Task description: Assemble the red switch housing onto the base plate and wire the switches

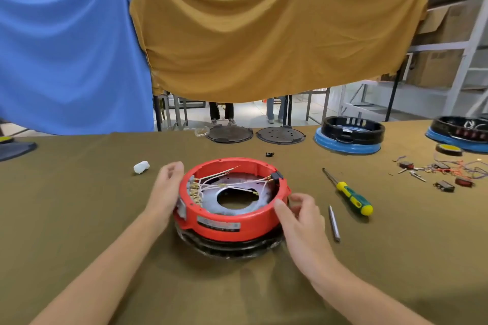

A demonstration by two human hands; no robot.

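Still, label on red housing unreadable

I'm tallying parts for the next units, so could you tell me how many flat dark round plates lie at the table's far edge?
2: left plate and right plate, side by side beyond the red housing.

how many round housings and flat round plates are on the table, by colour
red housing: 1
black housings on blue bases: 2
dark flat round plates: 2
total: 5
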